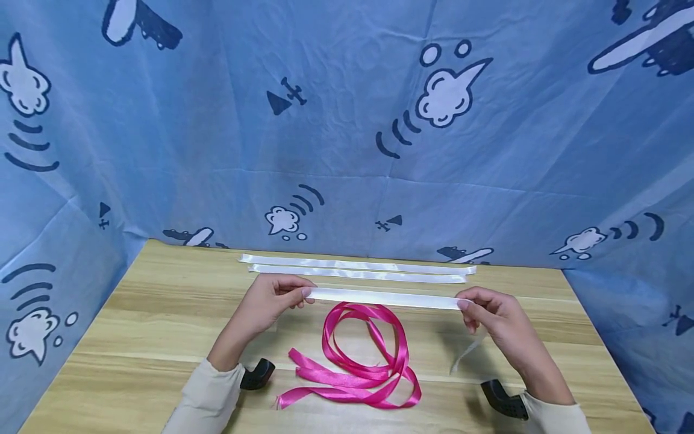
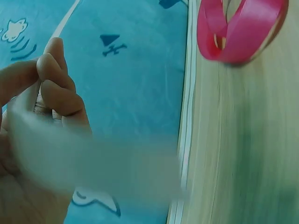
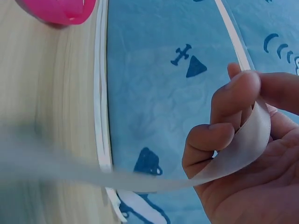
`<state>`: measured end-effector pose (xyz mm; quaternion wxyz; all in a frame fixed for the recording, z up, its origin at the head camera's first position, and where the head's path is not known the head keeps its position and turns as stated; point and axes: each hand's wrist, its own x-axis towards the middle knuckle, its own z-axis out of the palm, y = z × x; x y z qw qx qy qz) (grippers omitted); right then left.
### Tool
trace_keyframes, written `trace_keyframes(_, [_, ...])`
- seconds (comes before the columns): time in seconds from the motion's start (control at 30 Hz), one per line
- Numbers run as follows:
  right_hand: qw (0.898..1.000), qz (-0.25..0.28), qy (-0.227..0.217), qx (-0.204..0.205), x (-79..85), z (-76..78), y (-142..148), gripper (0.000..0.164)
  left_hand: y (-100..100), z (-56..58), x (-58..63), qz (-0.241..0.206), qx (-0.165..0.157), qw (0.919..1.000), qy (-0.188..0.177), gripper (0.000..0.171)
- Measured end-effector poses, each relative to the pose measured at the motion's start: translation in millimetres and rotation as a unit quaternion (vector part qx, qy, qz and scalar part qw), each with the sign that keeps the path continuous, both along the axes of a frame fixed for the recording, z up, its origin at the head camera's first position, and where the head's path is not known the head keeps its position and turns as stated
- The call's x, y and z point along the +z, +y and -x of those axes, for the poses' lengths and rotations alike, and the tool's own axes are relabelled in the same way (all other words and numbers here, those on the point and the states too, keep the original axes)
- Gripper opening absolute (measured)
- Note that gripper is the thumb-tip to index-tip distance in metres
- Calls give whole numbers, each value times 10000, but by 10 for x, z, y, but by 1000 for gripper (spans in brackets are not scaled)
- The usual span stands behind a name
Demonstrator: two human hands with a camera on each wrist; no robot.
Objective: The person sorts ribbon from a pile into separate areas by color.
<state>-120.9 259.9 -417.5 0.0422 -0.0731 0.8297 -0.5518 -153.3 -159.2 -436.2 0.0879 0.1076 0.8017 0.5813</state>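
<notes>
A white satin ribbon (image 1: 385, 298) is stretched nearly level between both hands, above the table. My left hand (image 1: 278, 301) pinches it near the left with thumb and fingers. On the other side my right hand (image 1: 496, 313) pinches it the same way. In the left wrist view a blurred ribbon tail (image 2: 103, 158) hangs from the palm side; the right wrist view shows another loose tail (image 3: 233, 154) curving past the palm. Below the taut stretch, a loosely coiled pink satin ribbon (image 1: 402, 343) lies on the table, its ends toward the left.
Two white ribbon strips (image 1: 358, 274) lie straight and side by side near the back edge of the wooden table (image 1: 108, 337). A blue patterned cloth (image 1: 347, 138) hangs behind and along the sides. Black devices (image 1: 504, 399) sit at both wrists.
</notes>
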Motion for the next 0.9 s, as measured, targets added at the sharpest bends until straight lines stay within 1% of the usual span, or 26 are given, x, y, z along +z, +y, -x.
trace_keyframes(0.13, [9999, -8, 11, -123, -6, 3, 58, 20, -133, -31, 19, 19, 250, 9997, -44, 18])
trace_keyframes(0.33, [9992, -181, 31, -369, -10, 9, 152, 20, -329, -67, 51, 61, 616, 9981, -27, 19])
trace_keyframes(0.57, [9975, -376, 68, -592, -29, 31, 238, 21, -526, -89, 23, 65, 875, 9961, 34, 23])
trace_keyframes(0.77, [9965, -436, 99, -704, -57, 36, 308, 20, -656, -113, -12, 111, 1083, 9940, 40, 24])
trace_keyframes(0.9, [9952, -587, 43, -780, -69, 45, 351, 22, -728, -131, -12, 190, 1191, 9927, 76, 24])
